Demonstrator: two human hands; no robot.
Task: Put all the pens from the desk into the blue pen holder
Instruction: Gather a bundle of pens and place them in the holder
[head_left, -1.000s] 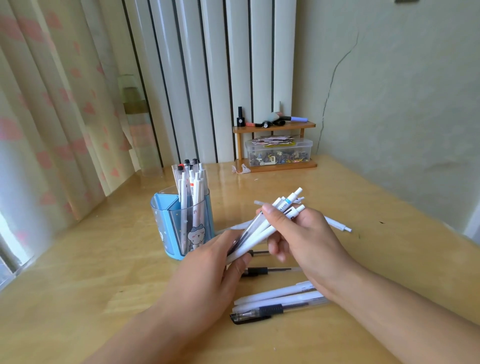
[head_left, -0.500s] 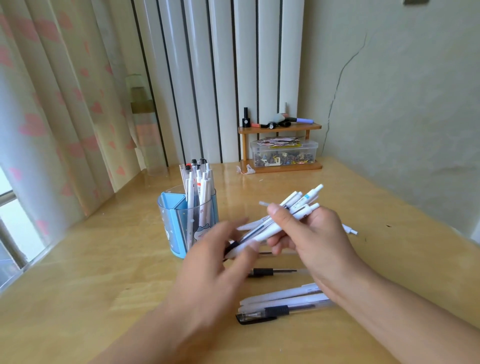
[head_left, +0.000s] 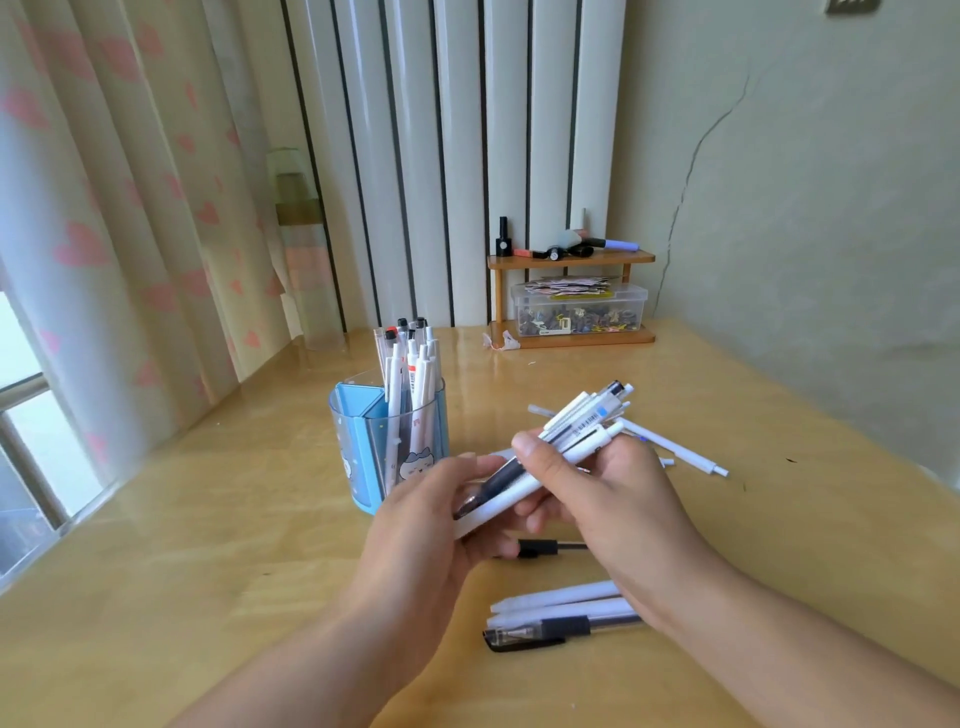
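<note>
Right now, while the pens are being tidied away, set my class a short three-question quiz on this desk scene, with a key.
1. True or false: the blue pen holder already has pens standing in it.
2. Which hand grips the bundle of pens nearer their clicker ends: A left hand, B right hand?
3. Fill in: the black-capped pen lies on the ____, nearest the camera.

Key: 1 true; 2 B; 3 desk.
</note>
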